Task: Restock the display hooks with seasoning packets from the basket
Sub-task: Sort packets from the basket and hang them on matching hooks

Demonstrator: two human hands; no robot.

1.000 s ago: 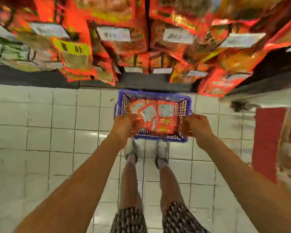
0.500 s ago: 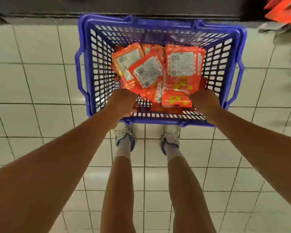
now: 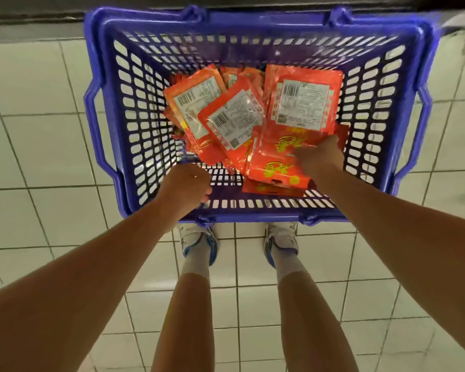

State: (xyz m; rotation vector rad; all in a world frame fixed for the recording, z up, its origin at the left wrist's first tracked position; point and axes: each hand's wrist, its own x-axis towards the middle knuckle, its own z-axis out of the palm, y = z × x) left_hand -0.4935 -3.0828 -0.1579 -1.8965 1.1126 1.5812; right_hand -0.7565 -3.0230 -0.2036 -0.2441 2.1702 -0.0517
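A blue plastic basket stands on the tiled floor in front of my feet. Inside lies a loose pile of several red-orange seasoning packets, some showing white barcode labels, some showing yellow lettering. My right hand reaches into the right side of the pile, and its blurred fingers curl onto a packet with yellow lettering. My left hand is just inside the basket's near wall, fingers curled under, and nothing shows in it. The display hooks are out of view.
A dark shelf base runs along the top edge behind the basket. Pale floor tiles spread to both sides. My two shoes stand close against the basket's near rim.
The view dropped from the hanging packets to the basket and moved closer. Both hands left the basket's near rim; the right one went into the packet pile.
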